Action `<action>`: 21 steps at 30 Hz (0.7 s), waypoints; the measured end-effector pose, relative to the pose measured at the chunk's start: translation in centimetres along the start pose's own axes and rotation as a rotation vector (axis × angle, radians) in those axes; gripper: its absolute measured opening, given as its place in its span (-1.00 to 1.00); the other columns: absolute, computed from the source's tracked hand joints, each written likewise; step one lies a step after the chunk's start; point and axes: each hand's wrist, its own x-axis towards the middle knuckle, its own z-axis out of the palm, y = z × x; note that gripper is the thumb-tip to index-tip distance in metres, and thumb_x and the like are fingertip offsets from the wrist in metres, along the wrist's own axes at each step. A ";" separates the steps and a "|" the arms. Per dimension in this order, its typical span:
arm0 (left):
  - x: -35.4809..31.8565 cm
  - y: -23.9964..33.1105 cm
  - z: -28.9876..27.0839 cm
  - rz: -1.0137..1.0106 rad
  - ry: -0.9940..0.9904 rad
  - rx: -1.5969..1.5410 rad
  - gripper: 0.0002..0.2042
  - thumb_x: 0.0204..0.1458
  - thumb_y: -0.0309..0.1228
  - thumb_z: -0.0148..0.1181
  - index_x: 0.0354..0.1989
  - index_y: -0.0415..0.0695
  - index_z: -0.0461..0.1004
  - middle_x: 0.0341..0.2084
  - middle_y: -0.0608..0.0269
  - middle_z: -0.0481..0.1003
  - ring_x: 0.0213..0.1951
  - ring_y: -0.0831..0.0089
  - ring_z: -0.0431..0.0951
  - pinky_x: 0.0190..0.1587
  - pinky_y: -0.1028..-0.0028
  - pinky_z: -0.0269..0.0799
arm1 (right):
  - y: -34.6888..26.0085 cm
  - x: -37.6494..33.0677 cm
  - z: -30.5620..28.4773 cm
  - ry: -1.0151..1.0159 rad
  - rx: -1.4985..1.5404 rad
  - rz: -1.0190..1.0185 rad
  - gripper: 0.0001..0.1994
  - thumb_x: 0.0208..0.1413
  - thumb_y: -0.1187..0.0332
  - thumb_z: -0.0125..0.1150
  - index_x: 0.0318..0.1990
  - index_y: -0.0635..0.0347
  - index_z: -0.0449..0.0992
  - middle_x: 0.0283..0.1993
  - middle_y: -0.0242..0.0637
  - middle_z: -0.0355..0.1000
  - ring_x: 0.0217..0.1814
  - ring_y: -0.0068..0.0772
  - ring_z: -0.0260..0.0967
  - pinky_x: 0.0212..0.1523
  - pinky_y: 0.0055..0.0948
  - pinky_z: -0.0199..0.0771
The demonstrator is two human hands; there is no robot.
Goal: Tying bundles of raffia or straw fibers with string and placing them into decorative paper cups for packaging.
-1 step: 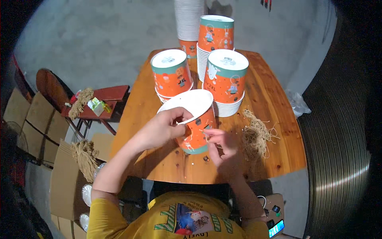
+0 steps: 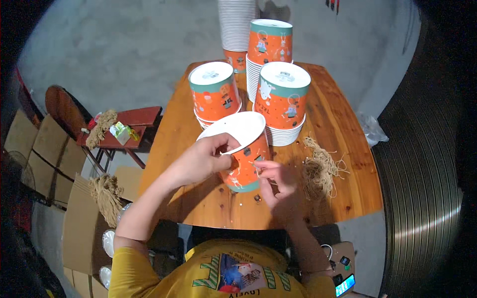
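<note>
Two hands engaged: orange paper bucket (image 2: pixel 244 158) gripped at its rim by left hand (image 2: pixel 201 160), thin string pinched against its side by right hand (image 2: pixel 275 178); no shift is seen.

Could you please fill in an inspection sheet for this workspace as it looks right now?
Surface: wooden table, small scraps near the front edge.
Job's things: orange paper bucket, tilted, open mouth toward the left hand.
Clutter: three stacks of upside-down buckets behind it; pile of straw-coloured string on the right.
Grippers: left hand grips the bucket's rim; right hand pinches at its side.
Cables: nothing seen.
Surroundings: red stool with string, cardboard boxes on the left, concrete floor.
</note>
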 end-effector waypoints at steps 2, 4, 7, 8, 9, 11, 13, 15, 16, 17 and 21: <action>0.0 -0.1 -0.4 -0.030 -0.021 -0.093 -0.82 -0.08 -0.56 0.07 -0.25 -0.26 0.39 -0.48 0.39 0.37 -0.39 0.65 0.35 -0.29 0.59 0.31 | 0.4 0.1 0.4 0.004 0.017 -0.036 -0.93 -0.01 0.60 0.05 -0.36 0.27 0.34 -0.10 -0.14 0.44 -0.17 -0.30 0.39 -0.13 -0.42 0.36; -0.1 0.3 -0.8 -0.069 -0.030 -0.039 -0.86 -0.10 -0.56 0.09 -0.32 -0.24 0.37 -0.48 0.44 0.34 -0.41 0.68 0.29 -0.31 0.62 0.26 | 0.3 0.1 0.6 -0.005 0.005 -0.033 -0.93 -0.01 0.61 0.05 -0.36 0.26 0.34 -0.09 -0.14 0.43 -0.18 -0.30 0.40 -0.14 -0.42 0.37; 0.5 0.7 -0.4 -0.151 -0.108 -0.066 -0.87 -0.11 -0.57 0.09 -0.35 -0.23 0.35 -0.48 0.45 0.33 -0.40 0.70 0.29 -0.31 0.63 0.26 | 0.6 -0.2 0.3 -0.003 0.031 0.040 -0.93 -0.01 0.61 0.05 -0.36 0.27 0.33 -0.07 -0.13 0.42 -0.17 -0.31 0.40 -0.13 -0.41 0.37; 0.6 0.7 -0.4 -0.150 -0.109 -0.070 -0.87 -0.11 -0.57 0.09 -0.35 -0.23 0.35 -0.48 0.45 0.33 -0.40 0.70 0.29 -0.31 0.63 0.26 | 0.7 -0.3 0.4 -0.007 0.051 0.106 -0.93 -0.01 0.60 0.05 -0.36 0.28 0.33 -0.06 -0.12 0.42 -0.14 -0.31 0.40 -0.12 -0.40 0.37; 0.7 0.7 -0.4 -0.149 -0.124 -0.092 -0.88 -0.11 -0.58 0.09 -0.36 -0.22 0.35 -0.48 0.45 0.33 -0.40 0.70 0.29 -0.31 0.63 0.26 | 0.6 -0.2 0.4 -0.008 0.047 0.108 -0.93 -0.01 0.60 0.05 -0.36 0.28 0.33 -0.06 -0.12 0.42 -0.14 -0.31 0.40 -0.12 -0.40 0.37; 0.8 0.5 -0.1 -0.149 -0.138 -0.116 -0.88 -0.12 -0.59 0.08 -0.36 -0.22 0.35 -0.49 0.45 0.32 -0.40 0.71 0.28 -0.31 0.64 0.26 | 0.7 0.0 0.4 -0.006 -0.008 0.008 -0.91 -0.02 0.61 0.06 -0.34 0.29 0.32 -0.05 -0.08 0.41 -0.12 -0.24 0.40 -0.11 -0.36 0.38; 1.0 0.1 0.3 -0.109 -0.135 -0.127 -0.88 -0.11 -0.58 0.09 -0.36 -0.23 0.35 -0.49 0.44 0.32 -0.40 0.70 0.29 -0.31 0.63 0.28 | 0.1 0.6 0.6 -0.005 -0.088 -0.106 -0.89 -0.04 0.61 0.07 -0.33 0.29 0.32 -0.05 -0.06 0.40 -0.12 -0.19 0.40 -0.11 -0.32 0.39; 1.0 -0.2 0.7 -0.104 -0.134 -0.110 -0.87 -0.11 -0.58 0.09 -0.36 -0.24 0.34 -0.49 0.44 0.32 -0.40 0.69 0.29 -0.31 0.63 0.28 | -0.4 0.9 0.8 -0.002 -0.170 -0.218 -0.87 -0.05 0.61 0.08 -0.32 0.30 0.32 -0.04 -0.05 0.40 -0.12 -0.14 0.40 -0.12 -0.29 0.40; 1.0 -0.2 0.8 -0.098 -0.131 -0.091 -0.87 -0.11 -0.58 0.10 -0.36 -0.25 0.34 -0.49 0.43 0.32 -0.40 0.68 0.29 -0.32 0.62 0.29 | -0.5 1.0 0.9 -0.004 -0.197 -0.252 -0.86 -0.07 0.61 0.09 -0.32 0.29 0.32 -0.07 -0.06 0.41 -0.14 -0.11 0.40 -0.12 -0.25 0.41; 1.1 -0.1 0.9 -0.097 -0.133 -0.092 -0.87 -0.11 -0.58 0.10 -0.36 -0.25 0.34 -0.49 0.43 0.32 -0.40 0.68 0.29 -0.32 0.62 0.29 | -0.6 1.1 0.9 -0.005 -0.227 -0.285 -0.84 -0.08 0.61 0.10 -0.31 0.28 0.32 -0.10 -0.07 0.41 -0.17 -0.07 0.40 -0.13 -0.22 0.41; 1.1 0.7 1.3 -0.093 -0.155 -0.067 -0.86 -0.11 -0.58 0.11 -0.35 -0.25 0.33 -0.50 0.40 0.32 -0.40 0.66 0.30 -0.31 0.59 0.30 | -0.4 0.5 0.8 -0.021 -0.215 -0.285 -0.85 -0.11 0.60 0.13 -0.34 0.28 0.33 -0.20 -0.11 0.43 -0.21 -0.14 0.40 -0.20 -0.25 0.43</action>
